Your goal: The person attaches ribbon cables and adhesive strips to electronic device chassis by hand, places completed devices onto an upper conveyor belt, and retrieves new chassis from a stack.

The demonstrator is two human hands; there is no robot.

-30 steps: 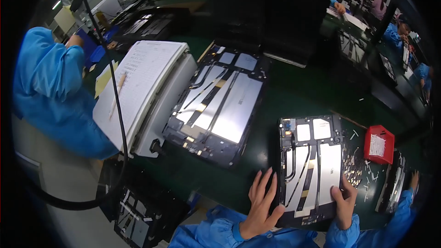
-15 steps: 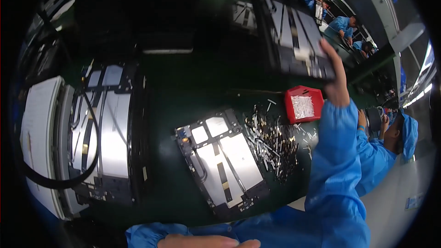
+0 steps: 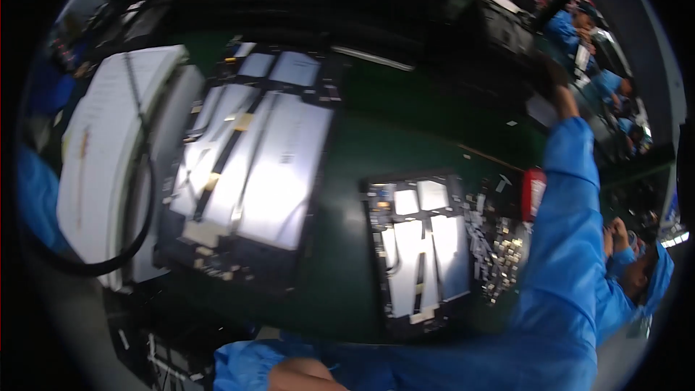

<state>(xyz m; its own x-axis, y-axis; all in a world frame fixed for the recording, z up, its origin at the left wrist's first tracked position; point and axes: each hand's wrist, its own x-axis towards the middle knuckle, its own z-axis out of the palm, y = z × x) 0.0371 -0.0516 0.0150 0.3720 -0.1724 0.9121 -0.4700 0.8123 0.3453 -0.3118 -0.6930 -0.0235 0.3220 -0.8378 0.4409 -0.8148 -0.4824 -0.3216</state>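
Observation:
My right hand (image 3: 561, 93) is stretched out to the far right, dark and blurred. Its fingers and anything in them are lost in shadow, beside a dark pile (image 3: 507, 32). At the lower edge, my left hand (image 3: 304, 376) lies close to my body, its fingers out of sight. An opened tablet-like device (image 3: 450, 257), with silvery battery panels and a black frame, rests on the table in front of me. A similar opened device (image 3: 286, 166) tops a stack to the left.
Small loose strips and parts (image 3: 499, 253) lie heaped right of the middle device. A red bin (image 3: 532, 194) is partly behind my right sleeve. White stacked sheets or trays (image 3: 108, 152) and a looping black cable (image 3: 148, 203) are at left. A co-worker (image 3: 630, 282) sits at right.
My right hand has carried an opened device away to the far right, where it is no longer distinguishable. The view has swung left, so the table things appear further right. My left hand remains low.

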